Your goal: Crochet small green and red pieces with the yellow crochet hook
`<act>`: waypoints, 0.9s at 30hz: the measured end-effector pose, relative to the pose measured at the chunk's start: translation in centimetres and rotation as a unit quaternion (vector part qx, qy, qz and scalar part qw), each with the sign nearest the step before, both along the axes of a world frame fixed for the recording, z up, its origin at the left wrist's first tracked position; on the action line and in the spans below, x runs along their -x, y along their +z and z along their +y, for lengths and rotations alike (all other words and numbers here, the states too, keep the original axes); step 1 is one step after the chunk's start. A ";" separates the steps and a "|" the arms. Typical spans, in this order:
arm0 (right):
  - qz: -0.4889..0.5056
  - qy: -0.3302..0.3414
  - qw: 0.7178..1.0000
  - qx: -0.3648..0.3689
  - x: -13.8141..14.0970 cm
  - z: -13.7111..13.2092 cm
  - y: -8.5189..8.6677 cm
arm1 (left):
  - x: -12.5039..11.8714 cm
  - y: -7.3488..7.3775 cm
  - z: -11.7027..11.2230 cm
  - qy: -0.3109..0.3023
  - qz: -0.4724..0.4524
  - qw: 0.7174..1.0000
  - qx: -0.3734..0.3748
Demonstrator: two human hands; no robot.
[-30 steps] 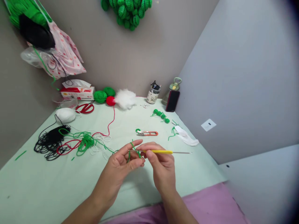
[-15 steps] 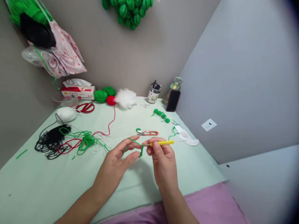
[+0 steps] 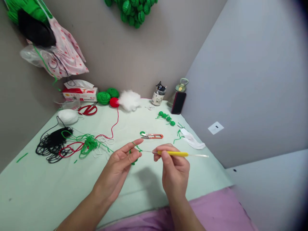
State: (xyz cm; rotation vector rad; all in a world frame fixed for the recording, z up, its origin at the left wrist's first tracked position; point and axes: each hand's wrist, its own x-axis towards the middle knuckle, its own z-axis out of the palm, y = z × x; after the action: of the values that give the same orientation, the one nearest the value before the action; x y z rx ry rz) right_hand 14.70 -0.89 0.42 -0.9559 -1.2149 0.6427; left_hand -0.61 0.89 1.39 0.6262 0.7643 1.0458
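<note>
My right hand (image 3: pixel 174 168) pinches a crochet hook with a yellow handle (image 3: pixel 172 153); its thin metal tip points left to my left hand. My left hand (image 3: pixel 120 166) holds a strand of green yarn (image 3: pixel 134 150) looped over its fingers, with thumb and fingers curled round a small green piece. The strand trails left across the pale green table (image 3: pixel 36 189) to a tangle of green yarn (image 3: pixel 88 146).
Orange thread snips (image 3: pixel 152 136) lie just beyond my hands. Black yarn (image 3: pixel 51 145), red yarn, a white ball (image 3: pixel 67 116), red scissors (image 3: pixel 88 110), a tissue box (image 3: pixel 80 94), stuffing (image 3: pixel 128 100), a jar (image 3: pixel 157 98), a phone (image 3: pixel 178 103) and small green balls (image 3: pixel 166 118) ring the table. Walls close in behind and right.
My right hand has drawn the hook to the right, away from my left hand, so a gap has opened between them. The left hand stayed about where it was.
</note>
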 end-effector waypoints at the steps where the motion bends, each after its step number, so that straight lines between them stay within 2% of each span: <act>1: 0.028 0.014 0.999 0.017 0.1 0.1 0.1 | -0.1 0.0 -0.2 0.023 0.028 0.999 -0.023; 2: 0.028 0.022 0.999 0.021 0.2 0.1 0.1 | -0.3 0.0 -0.3 0.046 0.055 0.996 -0.046; 4: -0.060 0.006 0.998 -0.016 0.7 -0.1 -0.2 | -0.8 0.0 -0.8 0.072 0.081 0.991 -0.073; 6: -0.189 -0.035 0.976 -0.100 1.1 -0.4 -0.7 | -1.1 -0.1 -1.0 0.047 0.054 0.996 -0.054; 8: -0.239 -0.056 0.958 -0.151 1.1 -0.5 -1.0 | -1.0 -0.2 -0.9 -0.001 -0.005 1.000 -0.008; 10: -0.174 -0.052 0.976 -0.119 0.7 -0.4 -0.8 | -0.7 -0.1 -0.6 -0.022 -0.043 0.999 0.025; 12: -0.040 -0.030 0.998 -0.034 0.2 -0.1 -0.3 | -0.3 0.0 -0.3 -0.014 -0.044 0.999 0.027; 15: 0.112 0.026 0.992 0.055 -0.1 0.3 0.2 | -0.1 0.2 -0.1 0.003 0.000 1.000 -0.001; 18: 0.080 0.070 0.992 0.067 0.2 0.6 0.1 | -0.4 0.2 -0.4 -0.002 0.051 0.998 -0.040; 21: 0.066 0.063 0.993 0.082 0.3 0.7 -0.3 | -0.5 -0.1 -0.5 -0.035 0.096 0.992 -0.080; 24: 0.169 0.062 0.975 0.127 0.0 1.2 -0.3 | -0.2 -0.4 -0.4 -0.067 0.125 0.985 -0.099; 27: 0.259 0.098 0.943 0.185 -0.4 1.8 -0.3 | 0.3 -0.8 -0.1 -0.081 0.141 0.981 -0.109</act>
State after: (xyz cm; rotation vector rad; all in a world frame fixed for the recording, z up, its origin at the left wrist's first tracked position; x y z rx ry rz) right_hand 15.05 0.89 0.16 -0.8955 -0.7309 1.2289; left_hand -0.92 0.80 0.58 1.0249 0.8347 0.9072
